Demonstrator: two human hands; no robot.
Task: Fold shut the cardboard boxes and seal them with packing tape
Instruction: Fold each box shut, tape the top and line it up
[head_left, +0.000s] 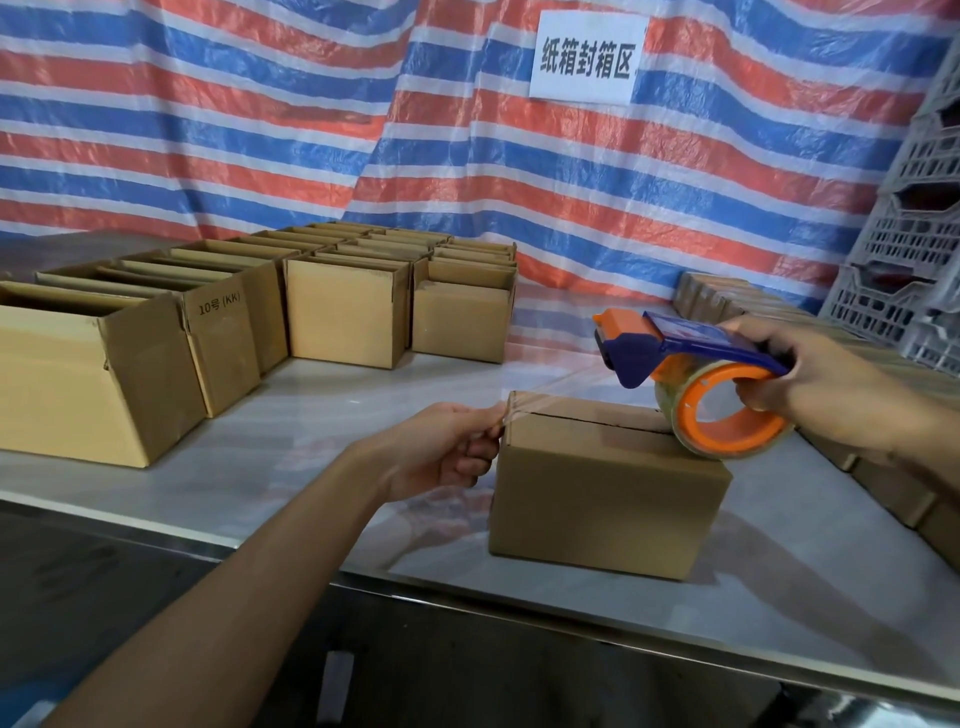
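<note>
A small cardboard box (605, 499) stands near the table's front edge with its top flaps folded down, the seam between them visible. My right hand (821, 379) grips a blue and orange tape dispenser (722, 384) with a clear tape roll, held over the box's right top edge. A strip of clear tape (561, 387) stretches from the dispenser to the box's left top edge. There my left hand (452, 447) pinches the tape's end against the left side of the box.
Rows of open-topped cardboard boxes (343, 317) fill the left and back of the metal table (311, 415). Closed boxes (727, 301) line the right side. Grey plastic crates (909, 234) are stacked at the far right. A striped tarp with a paper sign (587, 54) hangs behind.
</note>
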